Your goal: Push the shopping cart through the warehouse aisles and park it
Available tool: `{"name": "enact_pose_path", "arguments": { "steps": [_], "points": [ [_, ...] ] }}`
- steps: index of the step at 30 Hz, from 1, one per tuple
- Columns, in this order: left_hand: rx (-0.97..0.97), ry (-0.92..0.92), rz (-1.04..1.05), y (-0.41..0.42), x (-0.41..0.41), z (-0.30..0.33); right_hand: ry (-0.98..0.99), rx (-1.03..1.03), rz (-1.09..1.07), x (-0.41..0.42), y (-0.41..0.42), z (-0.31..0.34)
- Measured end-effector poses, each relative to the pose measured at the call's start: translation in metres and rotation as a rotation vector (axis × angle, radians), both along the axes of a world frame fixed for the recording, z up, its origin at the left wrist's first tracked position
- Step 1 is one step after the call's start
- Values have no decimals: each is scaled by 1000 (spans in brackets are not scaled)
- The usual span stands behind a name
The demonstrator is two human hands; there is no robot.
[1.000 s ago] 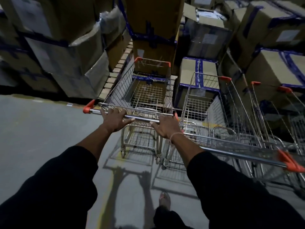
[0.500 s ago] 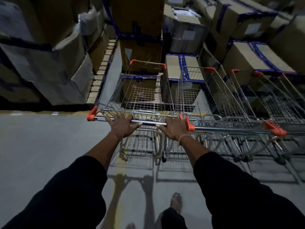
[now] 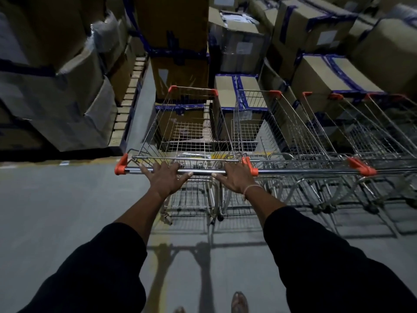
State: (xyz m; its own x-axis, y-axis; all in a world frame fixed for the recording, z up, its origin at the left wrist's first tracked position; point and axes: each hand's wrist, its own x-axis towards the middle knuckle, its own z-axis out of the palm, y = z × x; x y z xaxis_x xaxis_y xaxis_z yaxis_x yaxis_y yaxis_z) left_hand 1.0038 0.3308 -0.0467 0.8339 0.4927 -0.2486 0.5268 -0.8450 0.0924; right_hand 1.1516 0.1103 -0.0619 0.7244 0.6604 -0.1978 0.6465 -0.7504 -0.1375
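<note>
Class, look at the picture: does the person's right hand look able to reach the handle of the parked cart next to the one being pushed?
Probably yes. The right hand grips the pushed cart's handle at its right end, and the neighbouring cart's handle runs in line beside it, with only the orange end caps between.

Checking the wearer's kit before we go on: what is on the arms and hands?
Both arms wear dark, loose sleeves pushed up to about the elbow, leaving the forearms bare. The left hand is bare, with no glove or band visible. The right hand is also ungloved; a thin pale band circles its wrist.
</note>
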Motion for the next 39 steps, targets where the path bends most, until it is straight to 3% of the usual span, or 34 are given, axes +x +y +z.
{"name": "enact_pose_path", "arguments": {
  "steps": [9,15,21,27,39],
  "points": [
    [22,47,-32,-5,6,3,-60,44,34,-13,-15,1],
    [-26,-69,-213,-50,15,3,-58,73,-8,-25,-50,1],
    [-134,-160,-362,-126,37,5,18,88,-92,-3,-127,11],
    [-82,-246,-430,-211,69,9,31,70,-165,35,-232,24],
    [-19,-235,-378,-345,137,1,-8,65,-214,114,-403,37]
  ]
}}
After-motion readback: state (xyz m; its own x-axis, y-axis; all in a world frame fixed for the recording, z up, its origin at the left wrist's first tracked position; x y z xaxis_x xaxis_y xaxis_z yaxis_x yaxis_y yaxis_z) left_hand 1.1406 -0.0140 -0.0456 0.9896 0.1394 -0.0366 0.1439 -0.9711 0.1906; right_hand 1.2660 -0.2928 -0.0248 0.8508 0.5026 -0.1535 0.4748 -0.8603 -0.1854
